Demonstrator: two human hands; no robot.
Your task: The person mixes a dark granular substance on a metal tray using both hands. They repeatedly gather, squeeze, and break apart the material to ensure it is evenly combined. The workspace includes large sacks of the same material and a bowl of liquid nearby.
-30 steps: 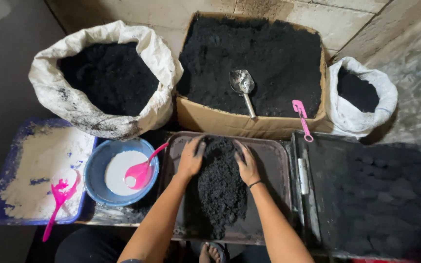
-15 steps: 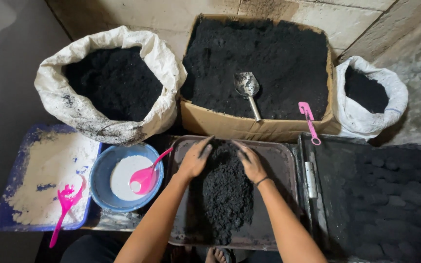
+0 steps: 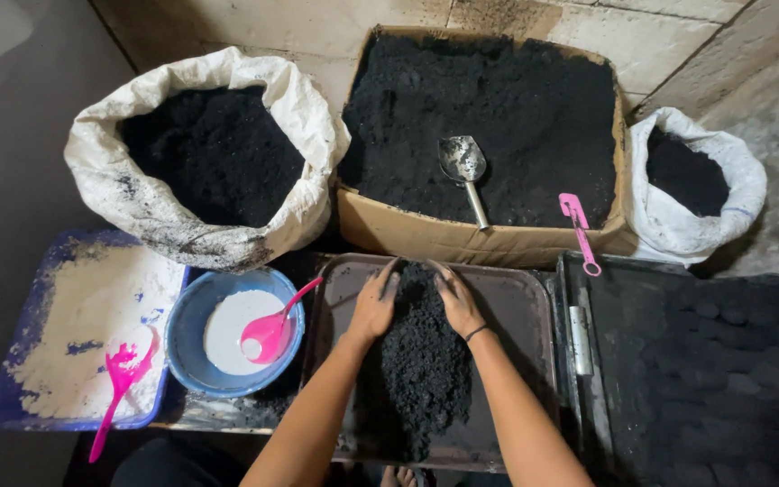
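A heap of black crumbly powder (image 3: pixel 418 370) lies on a dark rectangular tray (image 3: pixel 525 311) in front of me. My left hand (image 3: pixel 373 305) rests flat on the heap's far left side, fingers spread and blackened. My right hand (image 3: pixel 455 299) lies on the far right side, palm down, a dark band on its wrist. Both hands press against the powder from the far end, with a ridge of it between them.
A white sack (image 3: pixel 205 162) and a cardboard box (image 3: pixel 489 239) hold more black powder; a metal scoop (image 3: pixel 464 171) and a pink spoon (image 3: pixel 579 230) lie in the box. A smaller sack (image 3: pixel 696 185) sits right. A blue bowl (image 3: pixel 187 325) holds white powder and a pink ladle (image 3: pixel 272 329). A blue tray (image 3: pixel 74 325) carries a pink fork (image 3: pixel 119 383). A black tray of lumps (image 3: pixel 714 370) lies right.
Both hands have slid a little along the far end of the heap, drawing powder together. The camera view shifted slightly.
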